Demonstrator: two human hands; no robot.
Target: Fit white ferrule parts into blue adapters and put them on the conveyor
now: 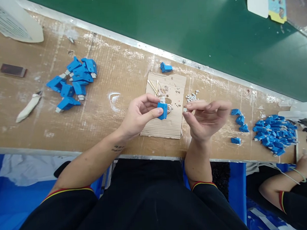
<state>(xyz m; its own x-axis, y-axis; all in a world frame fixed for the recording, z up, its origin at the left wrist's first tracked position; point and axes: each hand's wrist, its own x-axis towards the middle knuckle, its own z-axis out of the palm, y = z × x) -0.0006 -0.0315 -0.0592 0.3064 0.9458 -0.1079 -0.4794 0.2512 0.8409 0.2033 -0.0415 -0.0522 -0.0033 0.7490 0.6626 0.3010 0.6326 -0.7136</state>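
Note:
My left hand (140, 115) grips a small blue plastic block (163, 111) with a whitish piece sticking out of its top, thumb on its near face. To its right, my right hand (207, 118) pinches a tiny pale piece (185, 110) between thumb and index finger, apart from the block. Below both hands lies a cardboard sheet (161, 131) with dark stains. Several thin wooden sticks (153, 86) rest on it. Just beyond my right fingers is a little heap of small whitish pieces (191, 97).
Blue blocks form a pile (77, 77) at left and a larger pile (275, 133) at right. Two blue blocks (166, 67) sit behind the cardboard. A wrapped blade-like tool (28, 107) lies far left. A co-worker's arm (286, 180) is at right; a green surface (164, 23) runs behind.

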